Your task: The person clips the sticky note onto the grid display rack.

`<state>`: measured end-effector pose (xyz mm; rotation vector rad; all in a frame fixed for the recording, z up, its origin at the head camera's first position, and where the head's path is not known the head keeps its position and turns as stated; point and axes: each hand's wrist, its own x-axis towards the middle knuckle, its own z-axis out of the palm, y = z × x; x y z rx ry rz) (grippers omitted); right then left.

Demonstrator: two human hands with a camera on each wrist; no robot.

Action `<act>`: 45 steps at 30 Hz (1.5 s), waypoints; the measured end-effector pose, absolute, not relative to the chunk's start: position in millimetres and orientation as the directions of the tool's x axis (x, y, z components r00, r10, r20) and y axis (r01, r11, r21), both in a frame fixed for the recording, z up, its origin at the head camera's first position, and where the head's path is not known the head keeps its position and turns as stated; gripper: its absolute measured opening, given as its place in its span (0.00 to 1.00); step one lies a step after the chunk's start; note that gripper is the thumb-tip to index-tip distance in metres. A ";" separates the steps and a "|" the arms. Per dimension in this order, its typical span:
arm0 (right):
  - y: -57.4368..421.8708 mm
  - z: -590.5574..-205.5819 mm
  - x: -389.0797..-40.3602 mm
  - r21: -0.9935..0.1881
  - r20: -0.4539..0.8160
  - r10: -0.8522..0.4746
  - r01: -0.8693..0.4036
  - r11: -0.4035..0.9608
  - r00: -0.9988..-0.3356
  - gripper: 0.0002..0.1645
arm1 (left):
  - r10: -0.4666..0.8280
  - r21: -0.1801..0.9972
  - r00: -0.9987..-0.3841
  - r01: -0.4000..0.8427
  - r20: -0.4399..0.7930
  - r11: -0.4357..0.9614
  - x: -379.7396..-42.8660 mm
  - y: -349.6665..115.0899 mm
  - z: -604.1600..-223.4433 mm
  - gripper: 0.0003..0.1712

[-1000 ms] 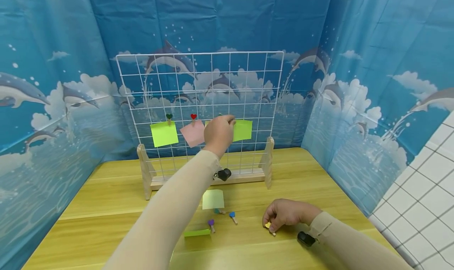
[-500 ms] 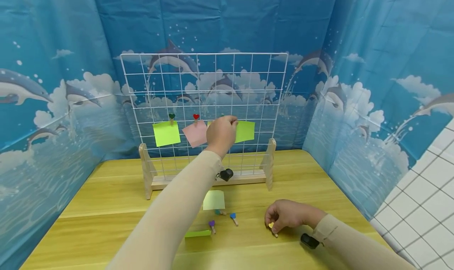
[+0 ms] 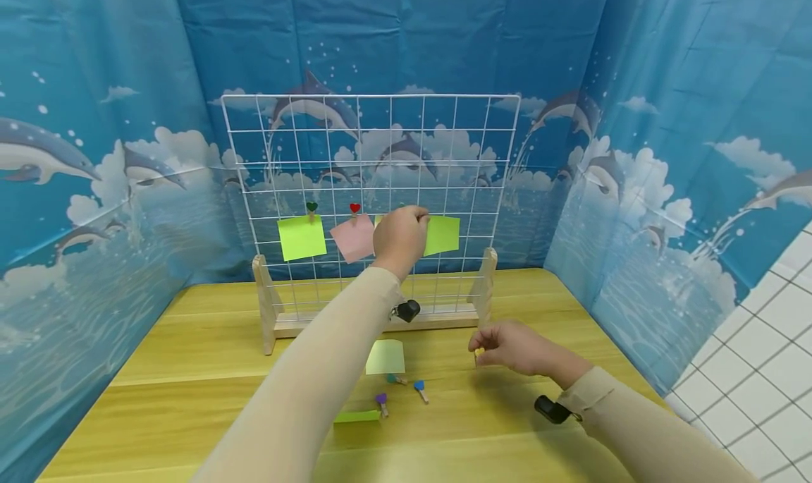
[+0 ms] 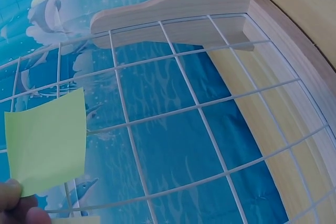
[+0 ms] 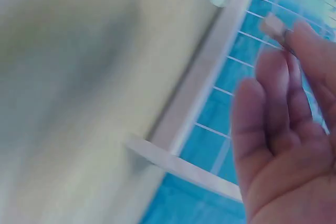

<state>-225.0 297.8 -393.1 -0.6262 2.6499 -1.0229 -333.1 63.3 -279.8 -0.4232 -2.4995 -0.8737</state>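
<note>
My left hand (image 3: 400, 237) pinches a light green sticky note (image 3: 443, 236) by its edge and holds it up at the white wire grid (image 3: 469, 144). In the left wrist view, thumb and finger grip a lower corner of that note. Lifted above the tabletop, my right hand (image 3: 517, 345) pinches a small wooden clothespin with a yellow heart (image 3: 479, 355). The right wrist view shows the clothespin's wooden end (image 5: 274, 27) sticking out past the fingertips. A pink note (image 3: 354, 239) under a red heart clothespin (image 3: 355, 209) hangs left of my left hand, which partly hides another note.
A yellow-green note (image 3: 302, 237) hangs on the grid from a dark green heart clothespin (image 3: 311, 208). On the wooden table (image 3: 209, 370) lie a pale note (image 3: 385, 357), a green note (image 3: 357, 417), and blue (image 3: 421, 390), purple (image 3: 382, 402) and teal (image 3: 396, 379) clothespins.
My right hand has picked the yellow heart clothespin up off the table and moved it toward the grid. My left hand stays at the grid with the note. The head view has shifted slightly.
</note>
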 end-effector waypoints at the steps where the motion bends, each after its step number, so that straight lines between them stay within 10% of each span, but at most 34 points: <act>1: 296.5 -387.7 -227.9 -0.688 -0.034 -0.444 -0.302 0.660 -0.895 0.06 | 0.132 0.506 -0.849 0.422 0.511 0.752 -333.3 63.2 -279.6 0.18; 9: 285.6 -342.6 -248.6 -0.636 0.228 -0.216 -0.314 0.705 -0.949 0.13 | 0.119 0.517 -0.859 0.404 0.498 0.755 -334.5 62.9 -278.1 0.18; 23: 261.2 -283.2 -289.5 -0.479 0.523 -0.073 -0.364 0.799 -0.849 0.14 | 0.112 0.536 -0.868 0.396 0.484 0.746 -332.8 63.4 -277.8 0.17; 45: 248.7 -264.7 -316.7 -0.400 0.597 -0.050 -0.351 0.847 -0.801 0.14 | 0.110 0.521 -0.865 0.391 0.489 0.759 -335.3 65.8 -279.0 0.17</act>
